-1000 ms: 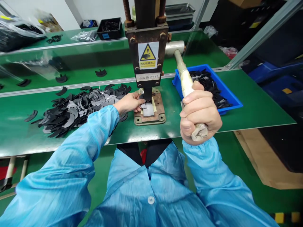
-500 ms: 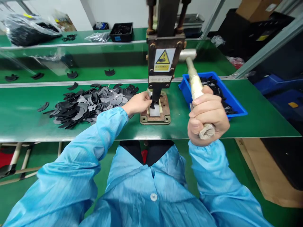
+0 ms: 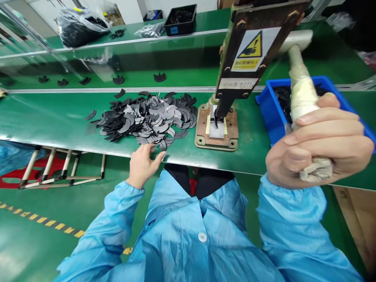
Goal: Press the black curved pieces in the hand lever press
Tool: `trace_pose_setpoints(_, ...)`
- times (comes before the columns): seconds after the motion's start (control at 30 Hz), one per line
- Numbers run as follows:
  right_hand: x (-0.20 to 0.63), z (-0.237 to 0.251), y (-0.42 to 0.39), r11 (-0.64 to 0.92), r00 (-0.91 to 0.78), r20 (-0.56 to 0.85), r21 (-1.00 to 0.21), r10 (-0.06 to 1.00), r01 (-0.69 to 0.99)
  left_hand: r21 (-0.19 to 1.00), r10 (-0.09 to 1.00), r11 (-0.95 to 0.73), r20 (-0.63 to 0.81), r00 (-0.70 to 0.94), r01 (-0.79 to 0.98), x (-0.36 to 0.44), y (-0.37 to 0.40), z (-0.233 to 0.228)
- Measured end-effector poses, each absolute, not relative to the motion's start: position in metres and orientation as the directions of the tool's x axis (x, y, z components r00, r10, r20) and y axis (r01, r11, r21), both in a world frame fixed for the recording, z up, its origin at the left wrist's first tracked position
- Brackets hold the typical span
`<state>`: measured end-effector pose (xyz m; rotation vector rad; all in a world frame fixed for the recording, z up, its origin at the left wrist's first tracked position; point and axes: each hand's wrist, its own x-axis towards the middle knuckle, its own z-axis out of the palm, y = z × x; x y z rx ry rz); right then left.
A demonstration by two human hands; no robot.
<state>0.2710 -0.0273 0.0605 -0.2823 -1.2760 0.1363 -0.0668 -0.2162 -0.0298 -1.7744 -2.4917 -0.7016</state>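
My right hand is wrapped round the taped lever handle of a hand press. Beneath the press ram, a small black curved part sits on the light plate of the press base. My left hand is at the bench's front edge with thumb and fingers apart and nothing visible between them. Just beyond its fingertips lies a heap of black and grey crescent-shaped plastic pieces.
A blue bin of black parts stands right of the press, partly behind my right hand. Several crescent pieces lie in a row on the strip behind the bench rail. On the back shelf are a black tray and a stuffed plastic bag.
My left hand has let go of the black part at the press and moved left to the heap's front edge. My right hand still grips the lever. The view has turned left.
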Motion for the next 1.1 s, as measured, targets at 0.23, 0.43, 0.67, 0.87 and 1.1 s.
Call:
trace_pose_setpoints(0.23, 0.264, 0.064, -0.021, 0.977, 0.342, 0.920, -0.211, 0.192, 0.019, 0.298, 0.830, 0.421, 0.255, -0.496, 0.857, -0.046, -0.183, -0.042)
trace_pose_setpoints(0.43, 0.268, 0.062, -0.023, 0.980, 0.274, 0.945, -0.197, 0.179, 0.037, 0.392, 0.857, 0.337, 0.249, -0.452, 0.856, -0.046, -0.184, -0.044)
trace_pose_setpoints(0.67, 0.276, 0.060, -0.027, 0.966, 0.218, 0.950, -0.246, 0.225, 0.074, 0.794, 0.889, 0.112, 0.188, -0.417, 0.598, -0.027, -0.190, -0.035)
trace_pose_setpoints(0.87, 0.272, 0.060, -0.025, 0.981, 0.230, 0.957, -0.191, 0.177, 0.038, 0.642, 0.992, -0.023, 0.112, -0.064, 0.766, -0.015, -0.170, -0.028)
trace_pose_setpoints(1.1, 0.273, 0.063, -0.030, 0.968, 0.209, 0.950, -0.245, 0.230, 0.049, 0.490, 0.993, -0.095, 0.114, 0.044, 0.866, -0.017, -0.138, -0.007)
